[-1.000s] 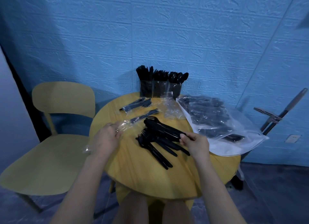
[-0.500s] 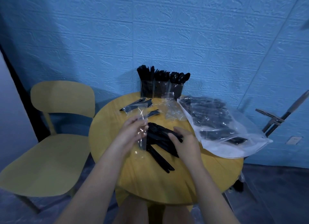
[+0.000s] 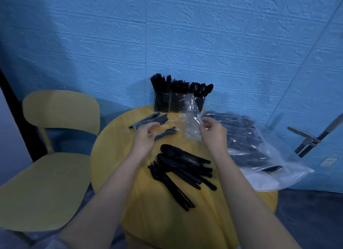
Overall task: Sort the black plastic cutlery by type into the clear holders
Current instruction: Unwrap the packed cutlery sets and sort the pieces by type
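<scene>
A loose pile of black forks, knives and spoons (image 3: 181,167) lies in the middle of the round yellow table (image 3: 115,167). Three clear holders (image 3: 176,104) at the far edge stand packed with black cutlery, handles down. My right hand (image 3: 213,135) pinches an empty clear wrapper (image 3: 191,118) and holds it up above the table. My left hand (image 3: 144,139) hovers beside it with fingers loosely curled, holding nothing. Wrapped cutlery packets (image 3: 150,120) and another (image 3: 165,134) lie beyond my left hand.
A large clear bag (image 3: 259,150) full of wrapped black cutlery lies on the table's right side and overhangs the edge. A yellow chair (image 3: 55,161) stands to the left. A blue brick-pattern wall is behind. A metal stand (image 3: 311,139) leans at the far right.
The clear wrapper went from my left hand to my right, which lifted it toward the back right. The unwrapped cutlery stays in the pile. My left hand let go.
</scene>
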`<control>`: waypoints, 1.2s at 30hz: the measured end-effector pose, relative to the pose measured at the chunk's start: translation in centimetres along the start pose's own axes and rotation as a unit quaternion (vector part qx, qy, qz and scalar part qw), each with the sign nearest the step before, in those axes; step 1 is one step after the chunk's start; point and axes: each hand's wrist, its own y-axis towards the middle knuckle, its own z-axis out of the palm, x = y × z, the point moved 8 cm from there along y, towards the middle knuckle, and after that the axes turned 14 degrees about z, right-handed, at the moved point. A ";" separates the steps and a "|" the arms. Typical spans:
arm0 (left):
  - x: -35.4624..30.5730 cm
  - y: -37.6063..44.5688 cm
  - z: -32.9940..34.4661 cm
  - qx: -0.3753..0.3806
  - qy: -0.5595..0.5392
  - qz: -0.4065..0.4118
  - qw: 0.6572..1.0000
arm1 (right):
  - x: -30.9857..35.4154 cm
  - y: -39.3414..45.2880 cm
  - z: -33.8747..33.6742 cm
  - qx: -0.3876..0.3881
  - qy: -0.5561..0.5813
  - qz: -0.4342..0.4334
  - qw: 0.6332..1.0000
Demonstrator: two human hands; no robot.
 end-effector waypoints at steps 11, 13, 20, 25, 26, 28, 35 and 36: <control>6.0 0.1 1.1 0.104 0.199 -0.050 0.973 | -1.5 7.2 3.0 -0.025 -0.294 0.015 0.955; 5.7 0.1 0.8 0.087 0.196 -0.045 0.976 | -0.5 6.3 3.0 -0.056 -0.317 -0.046 0.946; 2.5 0.1 -1.0 0.029 0.185 -0.004 0.982 | 2.9 0.9 6.0 0.093 -0.111 -0.149 0.978; -2.1 0.0 -3.0 -0.036 0.160 0.082 0.983 | 4.3 -2.2 6.8 0.130 -0.121 -0.185 0.967; -3.1 -0.2 -3.2 -0.047 0.162 0.109 0.980 | 4.6 -2.6 6.6 0.127 -0.116 -0.194 0.966; -5.3 -0.6 -3.8 -0.067 0.173 0.167 0.968 | 5.4 -3.6 5.9 0.138 -0.076 -0.207 0.965; -12.6 -3.2 -5.1 -0.028 0.132 0.374 0.918 | 6.7 -5.4 2.2 0.210 -0.002 -0.175 0.962; -12.9 -3.4 -5.2 -0.015 0.118 0.382 0.917 | 6.6 -5.9 2.1 0.240 -0.022 -0.177 0.954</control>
